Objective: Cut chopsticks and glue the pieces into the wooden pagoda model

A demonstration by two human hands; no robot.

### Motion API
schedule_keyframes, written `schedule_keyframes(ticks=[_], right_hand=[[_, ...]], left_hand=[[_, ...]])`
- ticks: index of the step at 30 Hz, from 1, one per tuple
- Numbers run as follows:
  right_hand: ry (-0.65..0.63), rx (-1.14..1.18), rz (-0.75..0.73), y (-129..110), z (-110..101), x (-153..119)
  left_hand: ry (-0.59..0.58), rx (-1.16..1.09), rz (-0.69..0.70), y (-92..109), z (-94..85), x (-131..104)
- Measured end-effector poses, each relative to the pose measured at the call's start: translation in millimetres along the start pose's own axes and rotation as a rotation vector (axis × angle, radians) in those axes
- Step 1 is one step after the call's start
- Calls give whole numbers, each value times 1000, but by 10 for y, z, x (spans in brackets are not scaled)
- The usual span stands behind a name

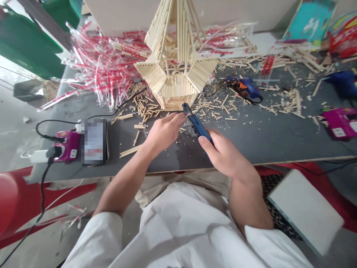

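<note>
My right hand (220,150) is wrapped around the handle of a blue hand cutter (199,124), whose dark tip points away from me. Close to that tip, the fingers of my left hand (167,128) are pinched together. A pale bit of wooden stick (187,115) shows at those fingertips, mostly hidden by them. Just beyond both hands stands a lantern-like model (174,85) built of thin wooden sticks, with slanted panels and a tall pointed top. Short cut sticks (146,109) lie scattered left of its base, and a few longer sticks (129,151) rest beside my left forearm.
Red-and-clear plastic wrappers (108,67) are heaped at the back left. A phone (94,141) and a purple power socket (67,145) lie at the left. Blue glue guns (251,89) and another purple socket (340,123) are at the right of the grey table (267,141).
</note>
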State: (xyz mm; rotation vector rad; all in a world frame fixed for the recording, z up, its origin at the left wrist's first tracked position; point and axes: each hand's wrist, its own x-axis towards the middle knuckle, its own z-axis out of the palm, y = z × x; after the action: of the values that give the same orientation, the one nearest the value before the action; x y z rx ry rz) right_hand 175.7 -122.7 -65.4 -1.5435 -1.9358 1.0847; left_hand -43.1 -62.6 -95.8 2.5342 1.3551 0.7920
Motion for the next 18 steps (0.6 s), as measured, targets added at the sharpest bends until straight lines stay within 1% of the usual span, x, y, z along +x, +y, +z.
schedule_keyframes(ticks=[13, 18], right_hand=[[11, -11, -46, 5, 35, 9], [18, -27, -43, 12, 52, 6]], left_hand=[[-33, -9, -12, 6, -15, -10], [-37, -17, -17, 7, -10, -13]])
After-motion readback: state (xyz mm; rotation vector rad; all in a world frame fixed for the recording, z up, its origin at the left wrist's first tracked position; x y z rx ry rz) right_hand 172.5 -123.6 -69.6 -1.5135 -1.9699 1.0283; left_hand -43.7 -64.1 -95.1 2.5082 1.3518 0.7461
